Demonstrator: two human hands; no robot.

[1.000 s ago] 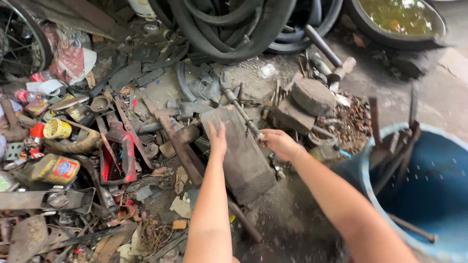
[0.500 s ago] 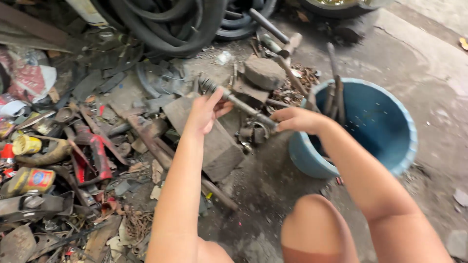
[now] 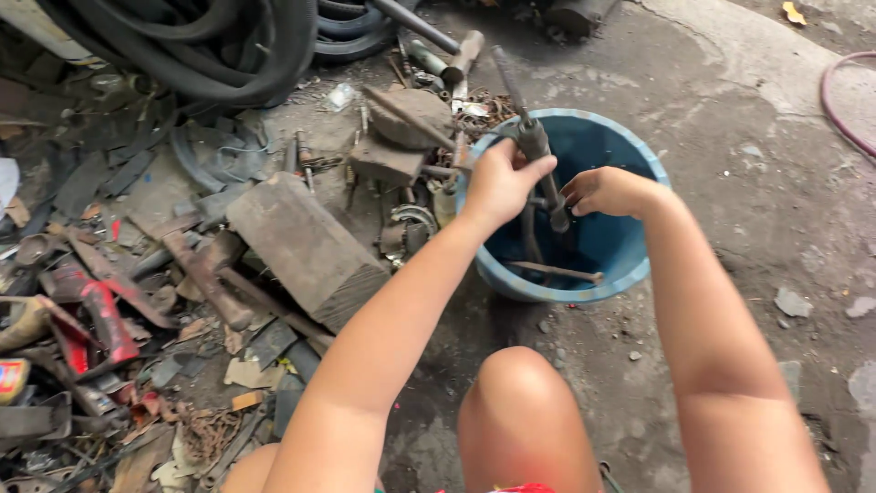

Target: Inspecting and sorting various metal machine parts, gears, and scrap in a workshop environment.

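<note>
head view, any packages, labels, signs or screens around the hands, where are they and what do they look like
Labelled can: far left edge among the scrap, cut off by the frame, label red, yellow and blue.
Clear plastic wrapper: on the ground just below the black tyres, small, crumpled, see-through.
No signs or screens show.
No label shows on the blue bucket, where both hands are.

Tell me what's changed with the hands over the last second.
Both hands left the wooden block and moved right to the blue bucket. The left hand now grips a long metal tool standing in it; the right hand holds it lower down. The block and surrounding scrap stayed put.
</note>
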